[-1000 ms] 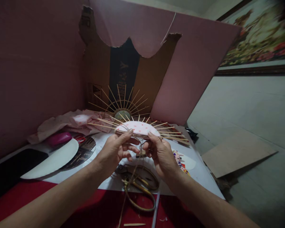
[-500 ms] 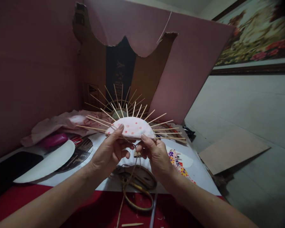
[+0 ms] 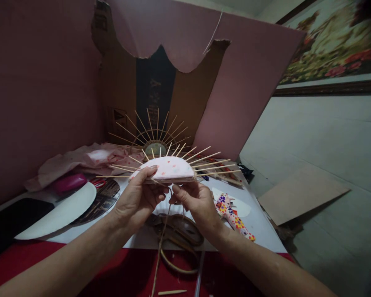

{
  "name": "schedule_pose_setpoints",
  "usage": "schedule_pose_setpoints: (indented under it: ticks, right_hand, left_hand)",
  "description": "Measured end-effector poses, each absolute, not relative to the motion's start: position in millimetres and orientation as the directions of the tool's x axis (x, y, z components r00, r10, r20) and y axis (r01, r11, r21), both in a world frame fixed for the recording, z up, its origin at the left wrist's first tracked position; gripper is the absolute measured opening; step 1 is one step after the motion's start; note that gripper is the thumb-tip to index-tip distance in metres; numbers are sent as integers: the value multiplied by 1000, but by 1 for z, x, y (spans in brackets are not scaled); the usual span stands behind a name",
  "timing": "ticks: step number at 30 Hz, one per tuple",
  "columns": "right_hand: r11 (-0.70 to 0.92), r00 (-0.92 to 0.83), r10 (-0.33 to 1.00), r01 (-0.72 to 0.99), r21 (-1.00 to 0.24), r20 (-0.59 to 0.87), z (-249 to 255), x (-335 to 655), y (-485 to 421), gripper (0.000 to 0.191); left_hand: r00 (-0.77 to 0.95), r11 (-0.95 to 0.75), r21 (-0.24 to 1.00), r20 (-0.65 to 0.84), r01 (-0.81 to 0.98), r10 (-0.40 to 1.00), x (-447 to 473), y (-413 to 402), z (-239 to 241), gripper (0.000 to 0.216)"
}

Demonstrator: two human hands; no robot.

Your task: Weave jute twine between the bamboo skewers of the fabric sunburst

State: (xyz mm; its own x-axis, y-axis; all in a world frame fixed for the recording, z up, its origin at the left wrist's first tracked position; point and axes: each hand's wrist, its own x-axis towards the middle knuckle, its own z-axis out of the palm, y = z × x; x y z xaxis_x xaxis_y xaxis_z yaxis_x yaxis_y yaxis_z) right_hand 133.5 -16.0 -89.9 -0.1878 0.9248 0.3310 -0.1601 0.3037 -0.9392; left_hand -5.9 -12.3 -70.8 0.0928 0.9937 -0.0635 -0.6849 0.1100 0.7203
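A padded half-round piece, covered in pale pink dotted fabric, has thin wooden sticks fanning out from its curved edge. My left hand grips it at the left, thumb on top and fingers beneath. Just under its straight edge, my right hand pinches a brown twine, which hangs down between the hands past the table edge. Large scissors with dark gold handles lie below the hands. Behind the held piece stands a similar half-round with fanned sticks.
Pink fabric, a magenta object, a white half-disc and a black flat item lie left. A flower-patterned glue gun lies right. Torn cardboard stands behind. A short pointed stick lies in front.
The half-round piece has tipped flatter and shifted slightly left and down. My right thumb has come off its fabric face and moved lower, onto the twine.
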Motion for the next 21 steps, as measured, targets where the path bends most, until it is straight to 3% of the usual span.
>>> schedule_pose_setpoints:
  ticks: [5, 10, 16, 21]
  right_hand:
    - [368, -7, 929, 113, -923, 369, -96, 137, -16, 25]
    - [520, -42, 818, 479, -707, 574, -90, 147, -21, 29]
    - [668, -128, 643, 576, -471, 755, -86, 152, -25, 14]
    - [761, -277, 483, 603, -241, 830, -88, 154, -27, 17]
  left_hand:
    - [45, 102, 712, -99, -695, 994, -7, -12, -68, 13]
    - [-2, 118, 697, -169, -707, 986, -9, -12, -67, 15]
    - [64, 247, 686, -281, -685, 958, -9, -9, -67, 11]
    - [107, 315, 686, -328, -656, 939, -10, -9, -67, 13]
